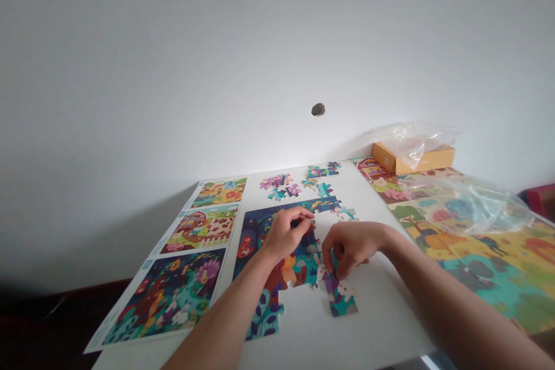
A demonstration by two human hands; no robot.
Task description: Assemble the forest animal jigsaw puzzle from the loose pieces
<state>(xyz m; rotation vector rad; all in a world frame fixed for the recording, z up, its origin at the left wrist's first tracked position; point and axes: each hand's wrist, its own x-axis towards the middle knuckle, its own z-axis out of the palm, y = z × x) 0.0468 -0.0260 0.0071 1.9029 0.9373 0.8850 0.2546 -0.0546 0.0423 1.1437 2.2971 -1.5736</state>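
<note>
Bare forearms [437,283] cross the table [390,312]; the right hand [353,241], grip half-curled, sets fingertips on rabbit-printed pieces [344,304] at the part-built puzzle's [297,273] edge, apparently steadying them. The left hand [286,232] curls loosely above; either hand's hold is unclear. A picture sheet [173,295] lies alongside, seemingly for easy viewing.

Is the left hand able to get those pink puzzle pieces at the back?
Probably yes: the left hand is over the joined puzzle, and the pink pieces lie past its far edge. Only flat puzzle parts seem to lie between, and the right hand is off to the side.
</note>
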